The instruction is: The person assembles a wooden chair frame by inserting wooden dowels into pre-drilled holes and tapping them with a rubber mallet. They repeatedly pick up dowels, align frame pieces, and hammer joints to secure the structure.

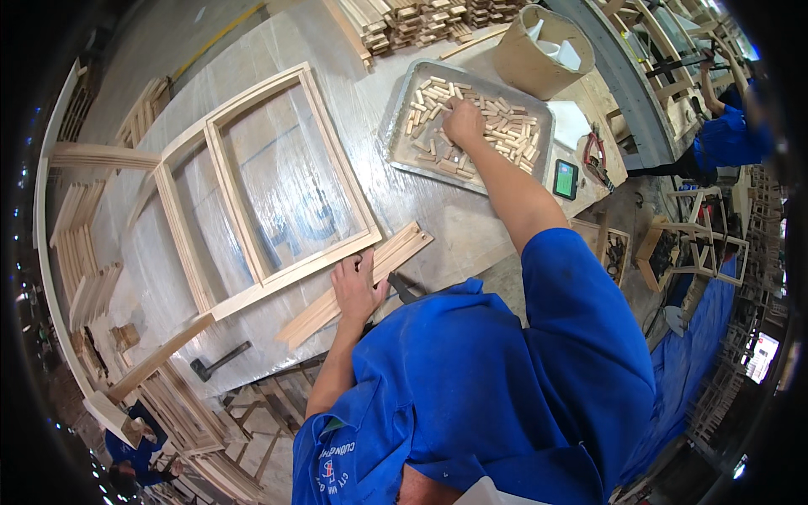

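Note:
My right hand [465, 124] is over a grey metal tray [396, 151], its bent fingertips pinched down among short wooden dowels [513, 135]. They seem closed on a dowel, though the fingers partly hide it. Below and to the left, my left hand [357, 288] lies with its fingers apart across a bundle of wooden slats [404, 251]. Its fingertips reach the near edge of a wooden frame [290, 273], which has a crossbar and lies flat on the plastic-covered table. A dark tool handle [402, 289] shows beside my left hand, partly hidden by my body.
A hammer [220, 361] lies near the table's front edge. Beyond the tray stands a round bin [539, 63]; red-handled pliers [596, 158] and a small green-screened device [566, 179] lie to its right. Stacked wood strips [412, 25] are at the back. Co-workers in blue [728, 139] are farther off.

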`<state>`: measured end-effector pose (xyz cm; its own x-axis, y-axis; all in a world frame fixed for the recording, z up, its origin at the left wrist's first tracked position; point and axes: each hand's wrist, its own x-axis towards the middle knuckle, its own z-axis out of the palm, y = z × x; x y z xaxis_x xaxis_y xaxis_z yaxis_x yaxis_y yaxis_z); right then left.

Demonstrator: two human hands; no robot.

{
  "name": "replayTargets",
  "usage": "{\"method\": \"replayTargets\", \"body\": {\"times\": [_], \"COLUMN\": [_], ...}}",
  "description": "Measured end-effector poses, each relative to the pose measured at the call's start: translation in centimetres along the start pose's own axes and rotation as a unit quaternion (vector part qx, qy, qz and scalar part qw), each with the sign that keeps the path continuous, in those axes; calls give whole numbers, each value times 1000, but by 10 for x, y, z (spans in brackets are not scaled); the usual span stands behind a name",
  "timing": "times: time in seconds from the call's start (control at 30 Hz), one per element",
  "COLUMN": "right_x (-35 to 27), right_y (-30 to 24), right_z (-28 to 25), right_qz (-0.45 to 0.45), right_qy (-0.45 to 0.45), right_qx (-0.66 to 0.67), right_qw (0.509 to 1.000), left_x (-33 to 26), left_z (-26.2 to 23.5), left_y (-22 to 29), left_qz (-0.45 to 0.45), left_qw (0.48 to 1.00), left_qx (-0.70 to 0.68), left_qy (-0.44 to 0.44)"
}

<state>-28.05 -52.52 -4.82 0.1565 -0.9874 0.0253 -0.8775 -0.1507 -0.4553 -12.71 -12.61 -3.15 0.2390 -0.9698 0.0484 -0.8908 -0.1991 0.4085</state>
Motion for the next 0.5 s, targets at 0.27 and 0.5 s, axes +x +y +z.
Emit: {"method": "replayTargets", "body": {"times": [0.27,0.5], "right_x": [-63,-232], "right_y": [7,21], "right_z": [-42,-67], "right_qz": [-69,-176], "right_qy": [-56,-206], "right_qx": [158,206], "right_qw": [983,940], "left_x": [-1,-3], "left_z": [5,5], "left_y": [-4,-3], "left_qz": [7,4], "left_qw": [1000,1000], "left_qx": [15,0], "left_qy": [1,18]}}
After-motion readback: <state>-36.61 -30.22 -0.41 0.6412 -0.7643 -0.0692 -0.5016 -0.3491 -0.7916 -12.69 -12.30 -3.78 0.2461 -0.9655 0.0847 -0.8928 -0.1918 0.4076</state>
